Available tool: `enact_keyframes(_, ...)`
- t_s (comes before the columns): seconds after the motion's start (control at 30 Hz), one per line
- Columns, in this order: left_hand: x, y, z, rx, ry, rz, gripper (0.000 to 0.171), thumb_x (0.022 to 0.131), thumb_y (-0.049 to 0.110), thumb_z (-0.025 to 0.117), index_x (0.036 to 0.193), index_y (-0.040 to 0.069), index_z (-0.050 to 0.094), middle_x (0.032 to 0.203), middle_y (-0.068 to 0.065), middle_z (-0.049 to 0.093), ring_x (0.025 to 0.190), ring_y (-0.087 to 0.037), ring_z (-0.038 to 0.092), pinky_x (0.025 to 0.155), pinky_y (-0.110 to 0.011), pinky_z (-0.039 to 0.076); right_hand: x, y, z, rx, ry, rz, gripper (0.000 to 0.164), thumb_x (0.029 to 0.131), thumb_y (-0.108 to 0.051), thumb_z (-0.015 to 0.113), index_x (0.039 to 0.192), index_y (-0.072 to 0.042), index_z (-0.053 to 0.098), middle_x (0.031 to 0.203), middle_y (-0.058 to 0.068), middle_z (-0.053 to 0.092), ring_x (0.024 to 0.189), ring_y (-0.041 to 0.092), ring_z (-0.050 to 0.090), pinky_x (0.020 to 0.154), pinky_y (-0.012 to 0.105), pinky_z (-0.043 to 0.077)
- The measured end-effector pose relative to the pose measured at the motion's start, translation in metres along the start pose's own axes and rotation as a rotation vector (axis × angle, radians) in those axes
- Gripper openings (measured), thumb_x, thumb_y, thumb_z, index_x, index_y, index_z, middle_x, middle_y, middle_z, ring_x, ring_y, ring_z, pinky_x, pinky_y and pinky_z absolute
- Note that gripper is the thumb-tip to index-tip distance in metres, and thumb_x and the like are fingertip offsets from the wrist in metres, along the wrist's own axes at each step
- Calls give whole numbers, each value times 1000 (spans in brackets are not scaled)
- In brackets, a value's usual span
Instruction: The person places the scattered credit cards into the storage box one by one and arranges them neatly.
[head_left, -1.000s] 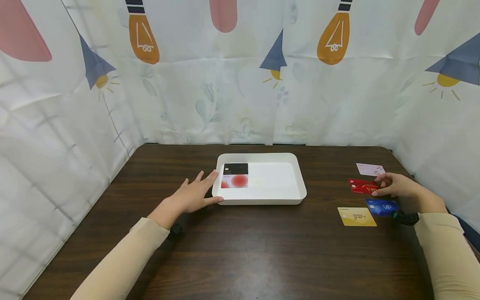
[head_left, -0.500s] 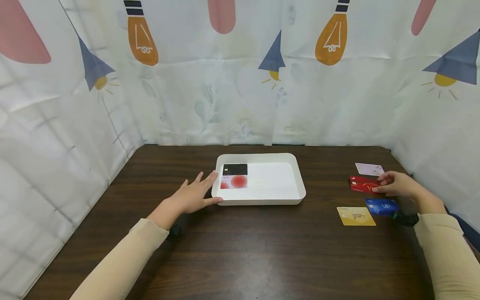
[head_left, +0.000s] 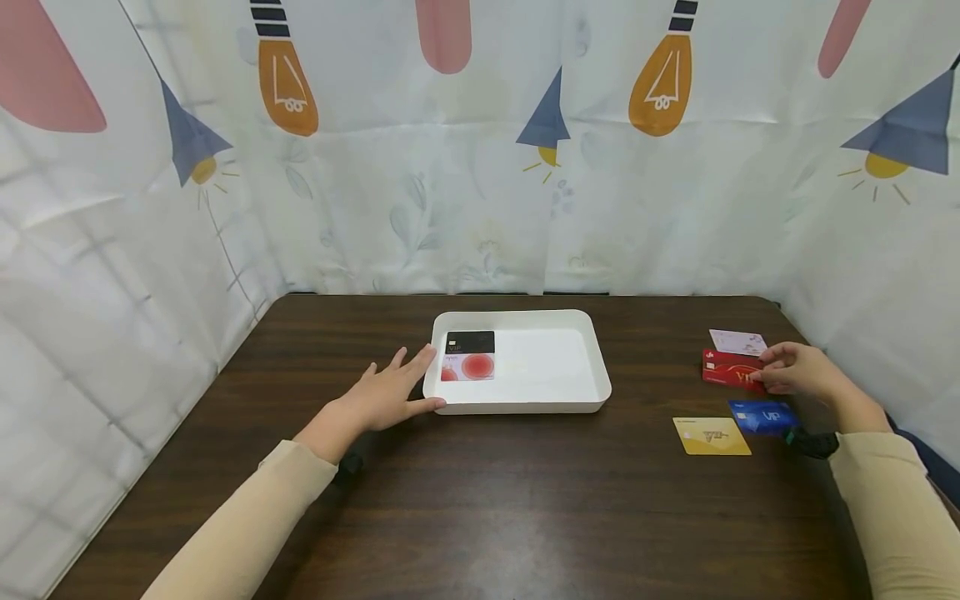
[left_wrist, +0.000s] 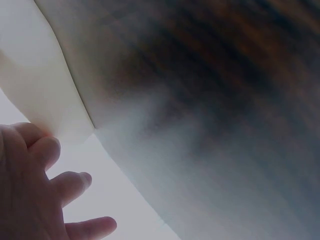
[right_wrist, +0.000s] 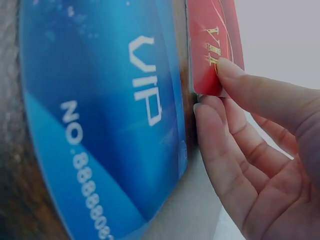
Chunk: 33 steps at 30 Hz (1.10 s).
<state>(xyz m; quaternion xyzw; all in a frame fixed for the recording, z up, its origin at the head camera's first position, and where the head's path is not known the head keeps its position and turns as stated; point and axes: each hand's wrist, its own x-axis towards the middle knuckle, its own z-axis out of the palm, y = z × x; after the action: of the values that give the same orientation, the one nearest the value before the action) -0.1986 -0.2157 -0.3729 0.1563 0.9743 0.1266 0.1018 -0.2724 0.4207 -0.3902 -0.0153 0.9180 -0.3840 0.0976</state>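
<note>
My right hand (head_left: 804,372) pinches a red VIP card (head_left: 729,369) by its right end. In the right wrist view the thumb lies on the card's gold lettering, with fingers beneath its edge. A pale pink card (head_left: 738,342) lies just behind it. Nearer to me are a blue VIP card (head_left: 763,417) and a gold card (head_left: 712,436). My left hand (head_left: 384,393) has its fingers spread against the left side of a white tray (head_left: 547,407). Inside the tray at the left lie a black card (head_left: 471,342) and a pink card with red circles (head_left: 468,367).
The dark wooden table (head_left: 480,500) reaches back to a white printed curtain (head_left: 480,208), which also closes off both sides. A dark band (head_left: 813,442) is on my right wrist, close to the blue card.
The red card has shifted slightly back and to the right with my right hand, and its near edge stands farther from the blue card. The left hand stays at the tray.
</note>
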Motion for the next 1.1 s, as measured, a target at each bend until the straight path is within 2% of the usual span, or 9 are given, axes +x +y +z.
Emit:
enact_keyframes(0.17,0,0,0,-2,-1,-1,100,95,67,58,166,12,13,169,-12,20,155,-42,11,114,-75,10,-2,-1,1,82,2,29,45,104,-7,61,128,24,39,104,26,65,77,12,70,72,31,61)
enact_keyframes(0.4,0,1,0,1,-2,1,99,96,65,59,166,11,14,169,-12,20,154,-42,12,114,-75,11,-1,3,5,213,-6,12,55,105,-14,60,139,21,35,105,8,66,78,8,71,75,28,60)
enact_keyframes(0.5,0,1,0,4,0,0,99,96,65,59,166,11,14,169,-12,21,154,-42,12,114,-75,11,-2,2,8,263,-13,4,55,106,-15,58,140,21,33,118,21,60,80,6,71,77,28,60)
enact_keyframes(0.6,0,1,-1,3,2,0,99,96,65,59,166,11,14,169,-12,21,154,-42,12,114,-75,11,-3,0,11,315,-12,10,60,107,-20,56,144,19,28,136,40,38,82,1,68,79,27,59)
enact_keyframes(0.7,0,2,-1,3,3,1,99,96,65,59,166,11,14,169,-12,21,154,-42,12,114,-75,11,-4,-3,12,365,-2,28,64,108,-23,55,146,19,24,144,44,25,83,-1,67,79,26,59)
enact_keyframes(0.83,0,1,0,5,6,4,99,96,65,59,166,12,14,169,-12,21,154,-42,12,114,-75,11,-5,-13,12,420,16,49,60,106,-24,59,142,15,33,139,38,31,82,0,69,80,26,59)
enact_keyframes(0.93,0,1,1,7,7,2,99,96,65,58,166,12,14,169,-12,22,154,-42,12,114,-75,11,-6,-23,13,479,15,43,38,104,-23,62,132,0,49,134,28,38,82,3,70,81,28,59)
enact_keyframes(1.03,0,1,1,6,5,-2,99,96,65,58,166,12,13,168,-12,22,154,-42,12,114,-75,11,-7,-34,16,555,8,23,18,102,-19,66,117,-16,58,122,15,46,82,5,71,81,28,59)
enact_keyframes(1.1,0,1,0,4,3,-3,99,96,65,59,166,12,13,169,-12,21,154,-42,11,114,-75,11,-7,-42,18,577,4,1,14,101,-18,67,113,-19,59,114,6,52,82,6,70,80,28,59)
